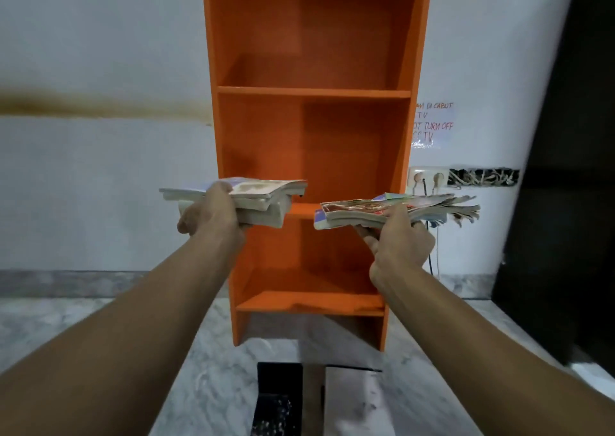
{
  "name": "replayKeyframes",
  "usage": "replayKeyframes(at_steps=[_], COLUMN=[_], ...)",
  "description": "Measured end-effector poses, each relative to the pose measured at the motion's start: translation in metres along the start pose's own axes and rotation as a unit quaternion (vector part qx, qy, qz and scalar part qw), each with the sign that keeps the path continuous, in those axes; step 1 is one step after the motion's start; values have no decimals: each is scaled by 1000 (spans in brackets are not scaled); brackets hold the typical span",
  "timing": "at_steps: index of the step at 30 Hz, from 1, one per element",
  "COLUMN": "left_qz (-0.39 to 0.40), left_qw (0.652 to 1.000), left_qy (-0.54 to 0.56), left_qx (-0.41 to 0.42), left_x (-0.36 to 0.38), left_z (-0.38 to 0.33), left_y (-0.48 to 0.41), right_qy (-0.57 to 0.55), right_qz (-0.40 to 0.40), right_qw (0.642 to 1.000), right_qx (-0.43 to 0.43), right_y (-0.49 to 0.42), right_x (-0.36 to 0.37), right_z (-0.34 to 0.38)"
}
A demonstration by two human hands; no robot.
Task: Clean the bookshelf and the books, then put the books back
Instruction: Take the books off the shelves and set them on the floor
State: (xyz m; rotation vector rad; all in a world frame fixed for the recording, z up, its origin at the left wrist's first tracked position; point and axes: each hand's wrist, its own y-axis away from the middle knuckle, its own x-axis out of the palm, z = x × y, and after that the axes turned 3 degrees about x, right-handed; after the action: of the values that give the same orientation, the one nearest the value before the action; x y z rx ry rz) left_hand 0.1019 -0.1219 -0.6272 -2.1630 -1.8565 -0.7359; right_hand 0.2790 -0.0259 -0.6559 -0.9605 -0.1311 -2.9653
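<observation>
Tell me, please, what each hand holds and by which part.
Left hand grips a book stack near its left end; right hand, the other stack by its near edge.

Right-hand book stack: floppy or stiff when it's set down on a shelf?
Probably floppy: the right-hand stack looks like thin paperbacks, and their far ends fan apart and droop past the right hand. Likely to slide apart, since the covers sit skewed. Seems fairly light, being held in one hand.

Looks like a plain indoor room, home or small office, can't tell which. There's a white wall (pixel 100 36) with a brown stain (pixel 83 106), a marble-look floor (pixel 66 319) and an orange bookshelf (pixel 266 136) against the wall, with wall sockets (pixel 426 177) and a handwritten CCTV notice (pixel 434 126) to its right.
</observation>
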Motion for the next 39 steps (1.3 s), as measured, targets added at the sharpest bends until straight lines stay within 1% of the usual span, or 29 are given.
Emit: replayKeyframes(at_steps=[5, 8, 13, 17, 21, 23, 26, 27, 29, 31, 33, 36, 39], left_qz=[-41, -50, -74, -94, -107, -121, -139, -133, -86, -43, -17, 33, 90], left_qw=[998, 994, 984, 973, 964, 957, 952, 951, 947, 933, 922, 918, 906], left_qy=[-11, -14, -42, -28, -25, -27, -48, -49, -24, -6, -21, -62, -69], left_qx=[-44, -98, -158, -207, -241, -262, -269, -275, -309, -356, -385, -391, -407], left_x=[-44, -55, -57, -53, -61, -69, -83, -89, -101, -116, -129, -139, -141], left_z=[91, 146, 237, 308, 377, 409, 445, 455, 469, 481, 482, 479, 469], left_y=[22, 34, 56, 72, 89, 99, 112, 115, 117, 115, 112, 104, 96], right_qy=[6, -1, 24, 12, 4, 15, 48, 56, 63, 59, 66, 76, 66], right_qz=[-14, -12, -25, -52, -51, -58, -67, -68, -68, -67, -67, -67, -65], right_qw=[1000, 1000, 999, 996, 994, 992, 989, 987, 985, 980, 976, 970, 967], right_qx=[9, 16, 35, 68, 100, 112, 125, 131, 148, 176, 198, 219, 237], right_y=[-2, -9, -29, -46, -55, -57, -57, -56, -53, -50, -47, -42, -40], right_x=[-49, -78, -117, -146, -170, -183, -202, -208, -217, -225, -232, -241, -246], right_z=[-8, -18, -44, -72, -100, -116, -143, -152, -166, -183, -198, -215, -224])
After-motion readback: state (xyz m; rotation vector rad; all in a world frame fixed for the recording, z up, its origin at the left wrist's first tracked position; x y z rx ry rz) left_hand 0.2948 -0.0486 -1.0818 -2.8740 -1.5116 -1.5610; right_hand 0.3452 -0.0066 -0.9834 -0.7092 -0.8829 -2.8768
